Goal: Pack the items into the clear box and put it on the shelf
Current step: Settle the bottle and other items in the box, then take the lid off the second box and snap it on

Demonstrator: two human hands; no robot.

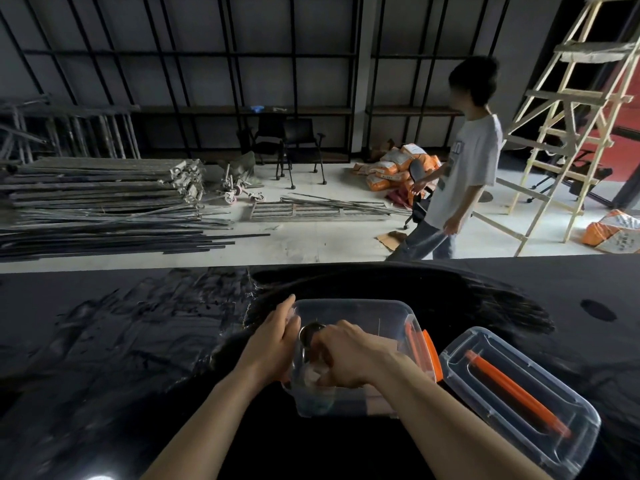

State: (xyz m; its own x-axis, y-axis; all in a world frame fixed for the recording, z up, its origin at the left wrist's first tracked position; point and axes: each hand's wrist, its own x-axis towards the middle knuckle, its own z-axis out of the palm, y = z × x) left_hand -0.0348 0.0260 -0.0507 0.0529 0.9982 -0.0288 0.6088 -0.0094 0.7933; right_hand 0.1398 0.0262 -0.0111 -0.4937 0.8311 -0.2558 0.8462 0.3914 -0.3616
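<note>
A clear box (377, 320) with an orange latch stands open on the black table (121, 341) in front of me. My left hand (273, 344) is pressed flat against the box's left wall. My right hand (343, 355) reaches down inside the box, fingers closed on a round metal object (310, 332) near the left end. Something pale lies under that hand on the box floor; I cannot tell what it is. The clear lid (540, 372) with an orange handle lies upside down on the table just right of the box.
Beyond the table's far edge a person (460, 168) in a grey shirt walks across the floor. A wooden ladder (568, 126) stands at the right. Metal bars (104, 202) are stacked at the left. Black shelving (242, 110) lines the back wall, with chairs and orange sacks (391, 166) below.
</note>
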